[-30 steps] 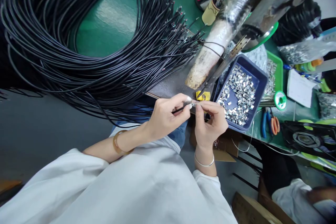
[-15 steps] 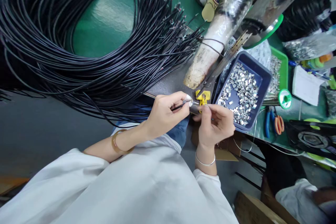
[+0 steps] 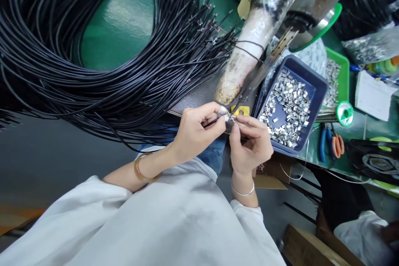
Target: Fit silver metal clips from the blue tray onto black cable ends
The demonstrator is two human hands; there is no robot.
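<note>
Between its thumb and forefinger, my left hand (image 3: 199, 133) pinches a black cable (image 3: 212, 123) near its end; a white covering is on a fingertip. My right hand (image 3: 252, 145) is closed in a pinch on a thin, pale wire (image 3: 232, 119) at that cable's end. The fingertips of both hands nearly meet. Just behind them lies a yellow piece (image 3: 243, 110), partly hidden by the fingers. A dark, thin rod tip comes down close to the wire from a metal arm (image 3: 271, 60); whether they touch I cannot tell.
A large bundle of black cables (image 3: 118, 79) fills the left of the green table (image 3: 127, 12). A wrapped white tube (image 3: 238, 64) leans over the work spot. To the right are a blue tray (image 3: 318, 87) of small metal pieces, a green tray (image 3: 344, 70), a solder spool (image 3: 345, 113) and pliers (image 3: 336, 145).
My right hand has moved left and slightly up, its fingertips now at the cable's end. The yellow piece is now more covered by my fingers. My left hand stays nearly in place.
</note>
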